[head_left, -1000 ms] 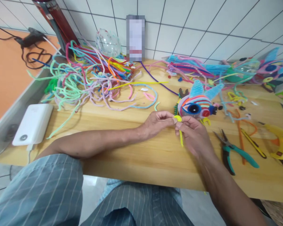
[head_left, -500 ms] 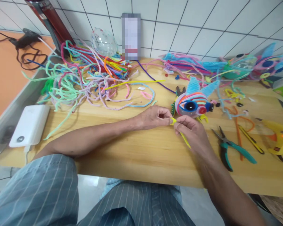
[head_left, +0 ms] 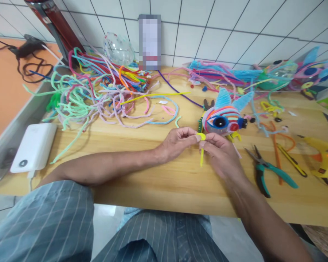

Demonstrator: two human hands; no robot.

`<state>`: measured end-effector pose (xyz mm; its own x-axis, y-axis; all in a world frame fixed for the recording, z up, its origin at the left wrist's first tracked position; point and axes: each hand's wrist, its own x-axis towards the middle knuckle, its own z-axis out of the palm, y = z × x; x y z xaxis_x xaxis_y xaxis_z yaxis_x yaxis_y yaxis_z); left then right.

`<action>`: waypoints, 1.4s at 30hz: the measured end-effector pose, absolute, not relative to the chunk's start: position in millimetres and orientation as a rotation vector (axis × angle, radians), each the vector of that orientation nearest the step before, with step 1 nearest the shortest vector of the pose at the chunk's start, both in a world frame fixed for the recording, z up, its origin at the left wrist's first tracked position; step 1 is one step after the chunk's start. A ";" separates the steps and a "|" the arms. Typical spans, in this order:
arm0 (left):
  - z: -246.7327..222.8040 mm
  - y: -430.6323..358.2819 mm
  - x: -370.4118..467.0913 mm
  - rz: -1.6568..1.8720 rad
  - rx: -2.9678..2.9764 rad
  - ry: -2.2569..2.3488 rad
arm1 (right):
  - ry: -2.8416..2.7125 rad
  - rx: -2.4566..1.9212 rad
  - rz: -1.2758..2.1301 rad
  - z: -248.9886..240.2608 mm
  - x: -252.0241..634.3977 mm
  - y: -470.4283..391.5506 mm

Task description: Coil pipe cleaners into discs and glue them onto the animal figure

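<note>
Between my two hands is a yellow pipe cleaner point(head_left: 201, 157), coiled at its top with a straight tail hanging down. My left hand point(head_left: 180, 142) pinches the coil from the left with thumb and forefinger. From the right, my right hand point(head_left: 220, 149) pinches the same piece. Just beyond my fingers sits a striped animal figure point(head_left: 221, 118) with light blue ears, a big blue-and-black eye and a red button-like spot. Part of its underside is hidden behind my right hand.
Pliers point(head_left: 262, 169), a yellow utility knife point(head_left: 292, 160) and a yellow glue gun point(head_left: 324, 156) lie at right. Tangled pipe cleaners point(head_left: 71, 98) spread at left near a white power bank point(head_left: 34, 147). A phone point(head_left: 149, 42) leans on the tiled wall, and another figure point(head_left: 310, 74) stands far right.
The yellow pipe cleaner's tail has swung from slanting right to hanging straight down, and its coil looks rounder. Both hands stay pinched on it, with the fingers slightly shifted.
</note>
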<state>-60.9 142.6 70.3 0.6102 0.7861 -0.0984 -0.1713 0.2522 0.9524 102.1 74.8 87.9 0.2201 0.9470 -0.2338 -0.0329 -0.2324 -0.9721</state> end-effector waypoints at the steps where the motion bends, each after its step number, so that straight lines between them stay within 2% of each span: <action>1: 69.7 142.5 -60.7 0.705 1.132 0.653 | -0.913 -1.480 1.203 88.3 102.1 74.8; 7: 75.2 164.4 -65.0 0.449 1.224 0.572 | -0.917 -1.537 1.209 93.3 105.2 74.9; 14: 82.5 186.6 -74.4 0.206 1.550 0.453 | -1.164 -1.666 1.255 97.9 110.6 70.4; 23: 82.9 170.2 -68.6 0.599 1.492 0.548 | -1.000 -1.572 1.226 98.0 112.4 74.4; 30: 69.7 149.8 -63.7 0.749 1.243 0.611 | -0.883 -1.426 1.329 91.5 102.9 78.0; 35: 68.7 147.9 -63.2 0.690 1.182 0.575 | -0.898 -1.488 1.269 95.8 104.5 77.0; 42: 81.7 172.4 -70.6 0.404 1.502 0.523 | -1.104 -1.612 1.165 97.0 110.7 72.5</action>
